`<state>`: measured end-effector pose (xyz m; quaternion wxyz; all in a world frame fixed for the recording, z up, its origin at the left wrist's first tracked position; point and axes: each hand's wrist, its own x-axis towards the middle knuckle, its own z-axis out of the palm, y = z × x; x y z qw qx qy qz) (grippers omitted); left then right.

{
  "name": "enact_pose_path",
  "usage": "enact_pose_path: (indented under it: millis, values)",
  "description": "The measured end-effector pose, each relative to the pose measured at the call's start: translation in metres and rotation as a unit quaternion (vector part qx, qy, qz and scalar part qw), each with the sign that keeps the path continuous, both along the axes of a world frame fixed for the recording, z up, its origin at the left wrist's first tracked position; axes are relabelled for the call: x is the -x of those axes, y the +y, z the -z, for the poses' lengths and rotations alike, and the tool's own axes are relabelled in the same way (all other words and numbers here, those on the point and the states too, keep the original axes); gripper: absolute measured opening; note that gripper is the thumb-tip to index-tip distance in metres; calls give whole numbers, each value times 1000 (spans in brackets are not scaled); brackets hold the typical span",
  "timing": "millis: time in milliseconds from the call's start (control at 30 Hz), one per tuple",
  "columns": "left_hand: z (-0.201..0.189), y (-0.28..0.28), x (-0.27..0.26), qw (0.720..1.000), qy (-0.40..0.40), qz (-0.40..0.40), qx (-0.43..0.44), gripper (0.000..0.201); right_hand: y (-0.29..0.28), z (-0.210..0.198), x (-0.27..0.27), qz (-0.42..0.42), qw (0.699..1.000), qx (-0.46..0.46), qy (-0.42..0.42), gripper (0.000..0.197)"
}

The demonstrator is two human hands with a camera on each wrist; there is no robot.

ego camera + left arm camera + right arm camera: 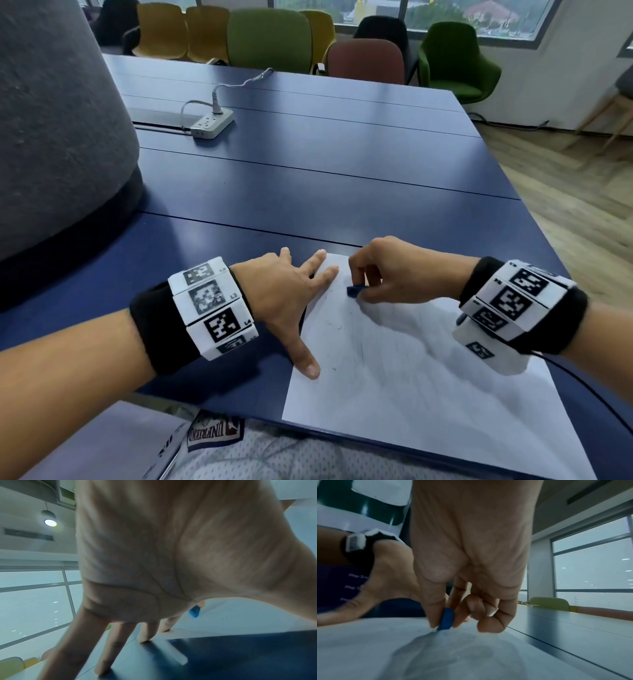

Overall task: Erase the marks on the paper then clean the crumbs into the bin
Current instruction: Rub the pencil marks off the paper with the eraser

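White paper sheet [411,370]: flat on the near right part of the blue table [308,178], faint grey smudges across its middle, small dark crumbs [337,328] scattered near its left edge. Blue eraser [354,291]: pinched between thumb and fingers of the right hand [397,270], its lower end touching the sheet's far left area. Left hand [284,291]: fingers straight and spread, thumb and two fingertips pressing the sheet's left edge. White power strip [212,122]: far left on the table, cable plugged in.

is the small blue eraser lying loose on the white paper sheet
No, the right hand pinches the small blue eraser against the white paper sheet.
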<state>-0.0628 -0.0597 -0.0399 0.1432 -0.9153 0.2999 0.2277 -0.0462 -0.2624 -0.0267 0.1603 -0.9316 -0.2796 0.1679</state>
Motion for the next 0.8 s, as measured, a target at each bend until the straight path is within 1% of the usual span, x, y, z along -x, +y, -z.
enact_pose_path:
  millis: [67, 100, 167, 233, 300, 433, 567, 633, 733, 800]
  values:
    - [1, -1, 0, 1000, 1, -4, 3, 150, 4, -3, 5, -31, 999, 23, 33, 17]
    - [1, -1, 0, 1000, 0, -4, 3, 150, 5, -5, 4, -32, 998, 34, 36, 18]
    - [1, -1, 0, 1000, -3, -2, 0, 151, 6, -7, -4, -6, 999, 36, 16, 20]
    - [1, -1, 0, 1000, -8, -2, 1, 151, 6, -5, -13, 19, 999, 17, -29, 22]
    - [1, -1, 1, 1000, -7, -3, 3, 150, 7, -1, -11, 22, 999, 1, -47, 20]
    - [0, 0, 1, 1000, -6, -1, 10, 150, 12, -2, 4, -35, 999, 19, 6, 18]
    - [1, 0, 0, 1000, -7, -1, 4, 150, 10, -5, -6, 5, 999, 27, -26, 20]
    - [0, -1, 1, 1000, -8, 1, 3, 150, 10, -4, -1, -7, 1000, 27, -12, 19]
    - [-1, -1, 0, 1000, -1, -3, 3, 150, 11, -6, 10, -50, 997, 57, 35, 17]
    - [-1, -1, 0, 1000, 0, -3, 3, 150, 10, -7, 5, -34, 997, 63, 18, 17]
